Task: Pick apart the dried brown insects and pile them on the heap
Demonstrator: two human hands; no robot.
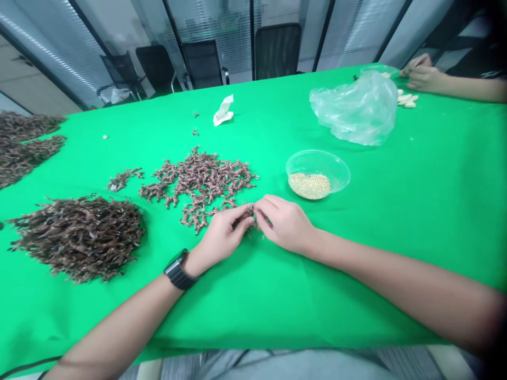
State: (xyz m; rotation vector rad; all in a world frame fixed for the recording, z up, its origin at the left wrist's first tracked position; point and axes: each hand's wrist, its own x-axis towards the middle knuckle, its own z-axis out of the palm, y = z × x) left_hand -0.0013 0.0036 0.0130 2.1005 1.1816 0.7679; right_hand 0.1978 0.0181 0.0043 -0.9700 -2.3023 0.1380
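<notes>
My left hand [224, 237] and my right hand [285, 221] meet at the middle of the green table [415, 221]. Their fingertips pinch one small brown pod [250, 213] between them. A black watch [179, 270] sits on my left wrist. Just behind the hands lies a loose spread of brown pods [200, 182]. A clear plastic bowl [318, 173] with a layer of pale seeds stands to the right of that spread, close to my right hand.
A dense heap of dark husks [81, 235] lies at the left, with more piles [24, 145] at the far left edge. A crumpled clear bag [356, 108] and a white paper scrap [223, 111] lie farther back. Another person's hands [423, 76] work at the far right. Black chairs [202, 63] stand behind the table.
</notes>
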